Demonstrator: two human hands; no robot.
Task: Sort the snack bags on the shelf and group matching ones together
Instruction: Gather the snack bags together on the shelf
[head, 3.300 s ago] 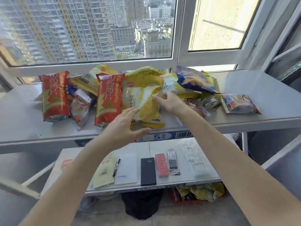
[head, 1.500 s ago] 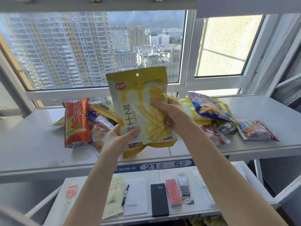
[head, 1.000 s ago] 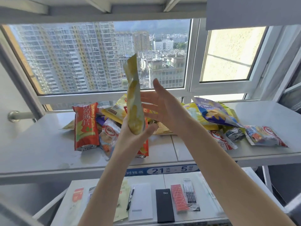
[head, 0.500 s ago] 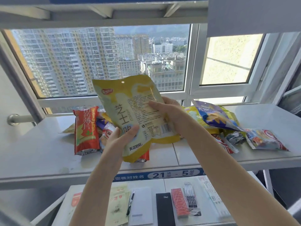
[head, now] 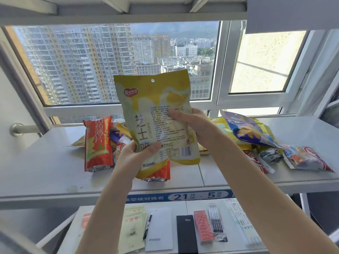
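I hold a yellow and white snack bag (head: pixel 156 99) upright in the air above the grey shelf (head: pixel 45 169), its printed back facing me. My left hand (head: pixel 135 156) grips its lower left corner, thumb on the front. My right hand (head: pixel 190 125) pinches its right edge. Behind it on the shelf lies a pile of snack bags: a red bag (head: pixel 97 143) at the left, a second red bag (head: pixel 159 173) mostly hidden behind the held bag, a purple bag (head: pixel 245 129) on yellow ones at the right, and a colourful bag (head: pixel 308 158) at the far right.
A window frame (head: pixel 128 109) runs right behind the shelf. The lower shelf (head: pixel 185 204) carries booklets, a pen (head: pixel 147 226), a black diary (head: pixel 186 233), a red packet (head: pixel 202 226) and a pack of pens (head: pixel 215 220). An upper shelf edge (head: pixel 128 13) hangs overhead.
I lifted the yellow bag off the pile, turned it round edge-on, and now hold it more upright with its back toward me.
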